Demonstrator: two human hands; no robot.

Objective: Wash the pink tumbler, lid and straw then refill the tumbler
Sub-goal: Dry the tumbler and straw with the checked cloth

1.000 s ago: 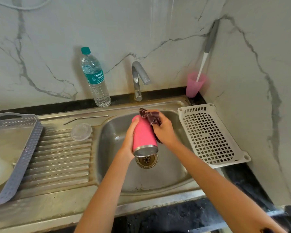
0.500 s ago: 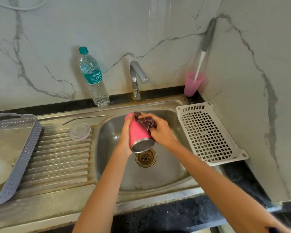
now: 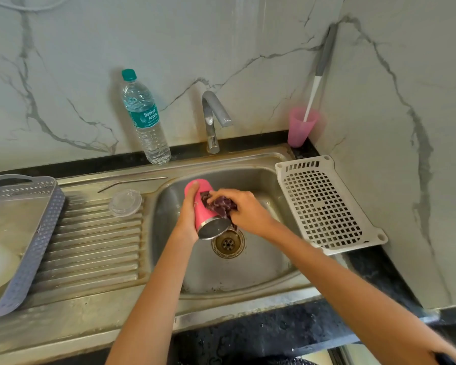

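Observation:
The pink tumbler (image 3: 201,212) with a steel base hangs tilted over the sink basin (image 3: 261,270), base toward me. My left hand (image 3: 188,219) grips its left side. My right hand (image 3: 244,209) holds a dark maroon scrubber (image 3: 219,205) pressed against the tumbler's right side. The clear round lid (image 3: 125,202) lies on the ribbed drainboard, and the thin metal straw (image 3: 132,181) lies just behind it along the sink's rim.
A water bottle (image 3: 145,119) stands left of the tap (image 3: 213,119). A white perforated tray (image 3: 324,204) lies right of the basin. A pink cup with a brush (image 3: 300,126) stands in the corner. A grey basket (image 3: 24,233) sits at far left.
The tumbler has tilted more, its top swinging left and its base toward me. My right hand slid the scrubber down from the top end to the side.

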